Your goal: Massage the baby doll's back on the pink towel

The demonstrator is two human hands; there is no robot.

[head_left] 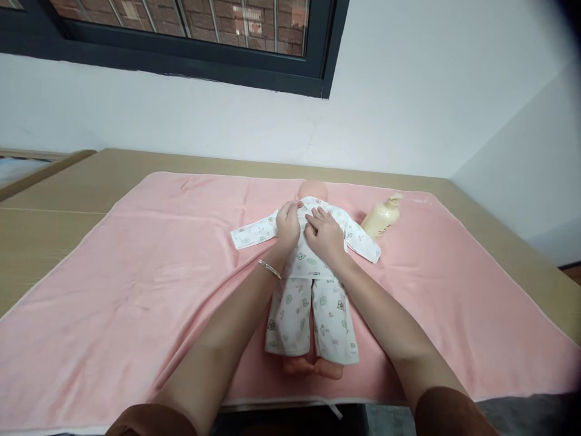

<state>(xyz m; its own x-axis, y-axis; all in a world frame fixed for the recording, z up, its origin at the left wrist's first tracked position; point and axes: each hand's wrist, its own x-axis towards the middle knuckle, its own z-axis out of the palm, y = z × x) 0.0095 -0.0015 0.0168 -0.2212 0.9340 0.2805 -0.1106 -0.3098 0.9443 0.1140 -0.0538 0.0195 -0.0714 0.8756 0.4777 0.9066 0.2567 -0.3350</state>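
A baby doll (pixel 314 189) lies on its back on a pink towel (pixel 149 266), dressed in a white patterned top (pixel 358 237) and matching trousers (pixel 295 318). Both of my hands rest on the doll's chest. My left hand (pixel 288 223), with a silver bangle on the wrist, has its fingers curled and pinching the top's fabric near the collar. My right hand (pixel 324 233) lies beside it with fingers bent onto the same fabric. The doll's bare feet (pixel 313 366) stick out toward me.
A cream pump bottle (pixel 382 218) lies on the towel just right of the doll's arm. The towel covers a tan wooden table (pixel 49 212) against a white wall. A dark-framed window (pixel 204 54) is above.
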